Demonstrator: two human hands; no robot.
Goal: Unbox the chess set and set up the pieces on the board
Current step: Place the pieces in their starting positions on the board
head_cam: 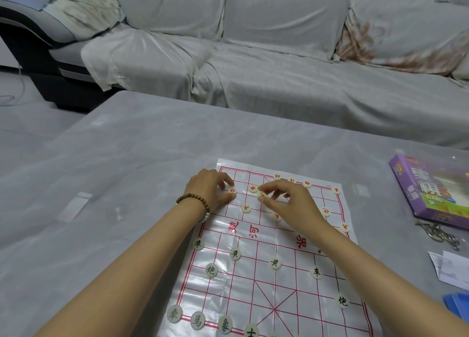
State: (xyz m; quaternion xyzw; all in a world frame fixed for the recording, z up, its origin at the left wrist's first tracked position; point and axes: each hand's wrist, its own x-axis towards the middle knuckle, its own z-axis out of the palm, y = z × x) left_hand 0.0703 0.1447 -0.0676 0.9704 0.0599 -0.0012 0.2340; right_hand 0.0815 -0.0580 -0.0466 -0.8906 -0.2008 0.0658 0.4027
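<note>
There on the grey table (pixel 127 159) the board (pixel 253 298) lay flat, a thin plastic sheet with a red grid, its far edge toward the cloth-draped sofa (pixel 279 45). Both hands worked at that far half. The left hand (pixel 210 189), with a bead bracelet (pixel 193 202) on its wrist, reached toward the far left corner with curled fingers and pinched a red piece (pixel 232 190) between thumb and forefinger. Whether that piece was lifted or touching the sheet could not be told. The right hand (pixel 291 202) came in from the right, its thumb and forefinger closed on a second piece (pixel 261 194) and its other fingers loosely bent. A third piece (pixel 253 188), also marked in red, sat just beside that one on its far left. More red pieces (pixel 307 183) stood along the far edge to the right, and others were spread over the rows nearer the river, part of one hidden under the right hand. The black pieces (pixel 235 253) stood on the near half: four along the soldier row, two cannons behind them, and four in the left part of the nearest row. The box (pixel 431 192), purple, lay well apart on the table's right side, with keys (pixel 439 235) just in front of it and papers (pixel 446 268) nearer still.
</note>
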